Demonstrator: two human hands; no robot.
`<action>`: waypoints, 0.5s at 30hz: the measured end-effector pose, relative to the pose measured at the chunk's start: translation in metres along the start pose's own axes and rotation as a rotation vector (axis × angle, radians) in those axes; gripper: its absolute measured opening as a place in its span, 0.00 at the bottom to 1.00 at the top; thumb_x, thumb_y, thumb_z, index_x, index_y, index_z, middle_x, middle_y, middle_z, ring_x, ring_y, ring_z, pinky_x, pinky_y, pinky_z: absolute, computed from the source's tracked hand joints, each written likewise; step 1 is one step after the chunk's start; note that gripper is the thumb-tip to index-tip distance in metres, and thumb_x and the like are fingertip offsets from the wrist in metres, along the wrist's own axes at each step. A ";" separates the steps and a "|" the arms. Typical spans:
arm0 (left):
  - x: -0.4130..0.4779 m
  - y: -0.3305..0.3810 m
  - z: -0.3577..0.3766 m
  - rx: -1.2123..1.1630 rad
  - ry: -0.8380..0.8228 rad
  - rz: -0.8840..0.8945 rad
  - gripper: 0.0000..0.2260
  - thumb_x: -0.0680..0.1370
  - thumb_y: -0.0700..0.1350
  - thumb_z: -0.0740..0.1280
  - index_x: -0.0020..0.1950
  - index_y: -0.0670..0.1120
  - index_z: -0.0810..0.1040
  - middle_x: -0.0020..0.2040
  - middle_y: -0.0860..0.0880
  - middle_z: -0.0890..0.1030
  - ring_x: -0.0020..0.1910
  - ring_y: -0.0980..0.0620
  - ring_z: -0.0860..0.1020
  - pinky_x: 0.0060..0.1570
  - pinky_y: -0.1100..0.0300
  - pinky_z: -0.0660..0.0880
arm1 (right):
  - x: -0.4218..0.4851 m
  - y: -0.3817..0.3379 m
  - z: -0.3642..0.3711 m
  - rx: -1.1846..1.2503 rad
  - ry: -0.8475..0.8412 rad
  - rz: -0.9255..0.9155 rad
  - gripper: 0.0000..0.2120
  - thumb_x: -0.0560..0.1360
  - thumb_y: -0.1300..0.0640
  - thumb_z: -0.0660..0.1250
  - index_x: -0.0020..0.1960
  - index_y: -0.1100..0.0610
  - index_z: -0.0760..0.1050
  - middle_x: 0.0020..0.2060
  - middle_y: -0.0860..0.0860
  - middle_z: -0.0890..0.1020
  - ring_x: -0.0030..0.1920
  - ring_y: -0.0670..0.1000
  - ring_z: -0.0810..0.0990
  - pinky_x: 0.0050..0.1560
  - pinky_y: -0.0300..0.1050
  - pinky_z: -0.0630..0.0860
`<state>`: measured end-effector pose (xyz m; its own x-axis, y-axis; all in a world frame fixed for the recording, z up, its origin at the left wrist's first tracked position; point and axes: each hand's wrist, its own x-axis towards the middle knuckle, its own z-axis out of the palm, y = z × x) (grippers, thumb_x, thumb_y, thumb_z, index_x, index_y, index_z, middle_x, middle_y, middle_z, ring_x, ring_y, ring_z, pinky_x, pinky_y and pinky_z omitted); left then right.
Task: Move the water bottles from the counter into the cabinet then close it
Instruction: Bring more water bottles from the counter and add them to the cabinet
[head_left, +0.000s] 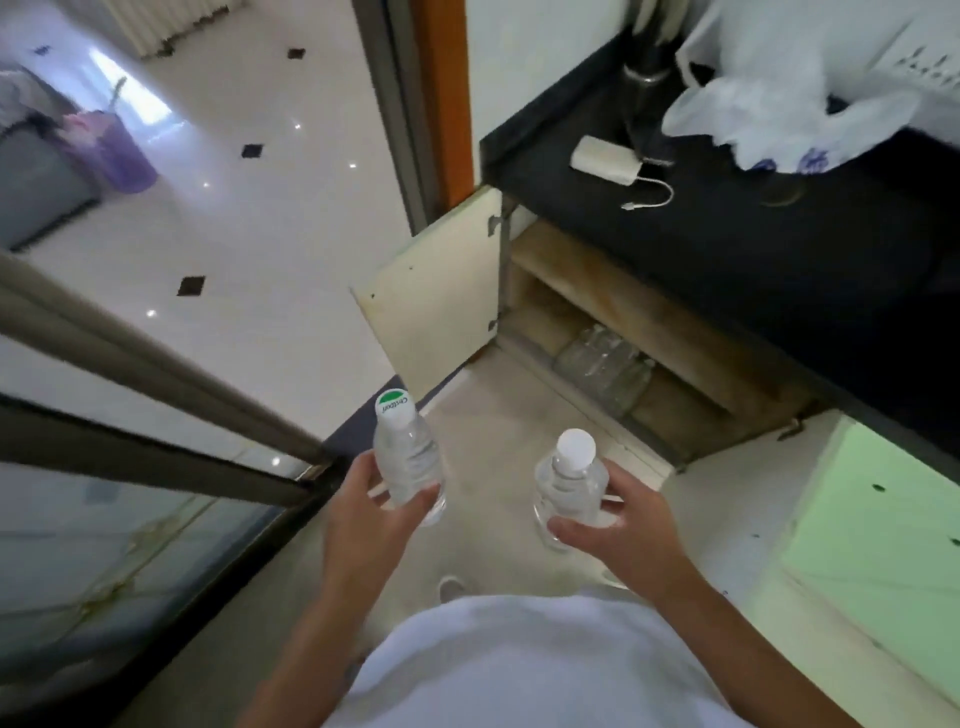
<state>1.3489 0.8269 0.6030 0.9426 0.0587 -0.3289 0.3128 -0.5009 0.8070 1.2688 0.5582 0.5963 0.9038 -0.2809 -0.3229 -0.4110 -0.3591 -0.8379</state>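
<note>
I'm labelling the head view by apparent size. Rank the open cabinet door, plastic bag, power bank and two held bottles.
1. plastic bag
2. cabinet door
3. left bottle in the left hand and right bottle in the right hand: alike; being nearest the camera inflates them
4. power bank

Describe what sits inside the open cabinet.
A cluster of clear bottles sits low inside the cabinet. The black countertop overhangs it, hiding the deeper interior.
</note>
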 end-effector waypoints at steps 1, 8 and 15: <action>0.015 0.010 0.001 0.022 -0.026 0.030 0.26 0.67 0.50 0.82 0.63 0.53 0.78 0.54 0.56 0.84 0.52 0.57 0.83 0.47 0.63 0.79 | 0.001 -0.002 -0.001 0.024 0.056 0.039 0.27 0.60 0.49 0.84 0.52 0.35 0.75 0.46 0.33 0.84 0.48 0.38 0.82 0.48 0.35 0.76; 0.079 0.055 0.047 0.096 -0.210 0.123 0.25 0.68 0.48 0.81 0.62 0.53 0.78 0.52 0.56 0.84 0.51 0.58 0.82 0.44 0.70 0.74 | 0.033 0.009 -0.025 0.090 0.254 0.184 0.29 0.60 0.49 0.84 0.58 0.38 0.76 0.48 0.35 0.84 0.47 0.34 0.82 0.47 0.33 0.76; 0.103 0.072 0.087 0.087 -0.238 0.061 0.24 0.66 0.47 0.83 0.58 0.57 0.78 0.51 0.59 0.84 0.51 0.58 0.83 0.50 0.58 0.82 | 0.097 0.023 -0.035 0.109 0.225 0.263 0.24 0.60 0.44 0.83 0.53 0.41 0.78 0.45 0.38 0.85 0.48 0.42 0.84 0.53 0.47 0.82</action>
<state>1.4579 0.7219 0.5845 0.9020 -0.1733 -0.3954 0.2356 -0.5699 0.7872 1.3430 0.4916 0.5604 0.7152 -0.5440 -0.4387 -0.5997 -0.1554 -0.7850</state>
